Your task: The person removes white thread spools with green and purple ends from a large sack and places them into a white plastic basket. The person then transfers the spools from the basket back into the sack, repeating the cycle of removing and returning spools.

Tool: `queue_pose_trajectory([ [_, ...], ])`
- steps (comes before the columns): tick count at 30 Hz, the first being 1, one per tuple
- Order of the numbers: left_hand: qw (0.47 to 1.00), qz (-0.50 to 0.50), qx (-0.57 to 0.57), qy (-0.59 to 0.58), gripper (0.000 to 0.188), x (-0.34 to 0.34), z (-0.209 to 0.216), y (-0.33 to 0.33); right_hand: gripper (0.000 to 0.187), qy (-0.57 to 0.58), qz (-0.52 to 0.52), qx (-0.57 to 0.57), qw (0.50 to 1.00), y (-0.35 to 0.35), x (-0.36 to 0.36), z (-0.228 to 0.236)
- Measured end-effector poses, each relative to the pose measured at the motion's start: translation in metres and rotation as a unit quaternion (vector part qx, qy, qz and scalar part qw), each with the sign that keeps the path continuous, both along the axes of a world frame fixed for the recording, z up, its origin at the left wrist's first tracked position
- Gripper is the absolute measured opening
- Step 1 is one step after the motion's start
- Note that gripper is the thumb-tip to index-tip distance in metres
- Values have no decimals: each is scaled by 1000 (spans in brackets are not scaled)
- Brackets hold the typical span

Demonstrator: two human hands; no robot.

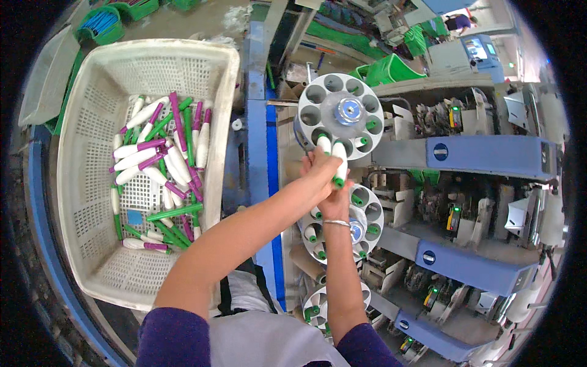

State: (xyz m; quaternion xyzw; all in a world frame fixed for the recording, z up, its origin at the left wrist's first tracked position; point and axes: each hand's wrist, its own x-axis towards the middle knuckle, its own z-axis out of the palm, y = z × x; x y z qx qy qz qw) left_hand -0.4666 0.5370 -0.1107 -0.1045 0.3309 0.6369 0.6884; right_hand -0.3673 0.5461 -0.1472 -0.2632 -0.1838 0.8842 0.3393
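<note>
My hands meet at the front edge of the upper round magazine (304, 109), a grey carousel with a ring of round pockets. My left hand (320, 171) lies over the right one, fingers closed on a white yarn bobbin (324, 144) tilted toward a front pocket. Beside it, a second white yarn bobbin (340, 160) with a green tube end rests in my right hand (335, 197), whose fingers are partly hidden behind the left. Some pockets of this magazine show green tube tips. A lower magazine (375, 211), partly covered by my right forearm, holds several bobbins.
At left stands a large white perforated crate (229, 128) with white yarn bobbins on purple and green tubes, plus bare tubes. A third magazine (365, 295) sits lower down. Blue-grey winding machine units (489, 156) fill the right side. Green baskets (391, 70) stand farther back.
</note>
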Motion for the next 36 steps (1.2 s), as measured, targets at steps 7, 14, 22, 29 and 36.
queue_pose_trajectory([
  [7, 835, 31, 56, 547, 53, 16, 20, -33, 75, 72, -9, 20, 997, 12, -27, 27],
  [14, 854, -270, 117, 429, 19, -79, 19, -231, 44, -400, 101, 258, 874, -11, 23, 114],
  [22, 982, 91, 85, 139, 23, -128, 16, -240, 16, -405, 343, 777, 338, -41, 12, 121],
  [29, 943, 272, -97, 166, 8, -215, -30, -305, 9, -474, 249, 784, 313, 79, 12, 122],
  [36, 401, -118, -325, 848, 16, -272, -61, -414, 23, -545, 45, 657, 519, 231, -18, 110],
])
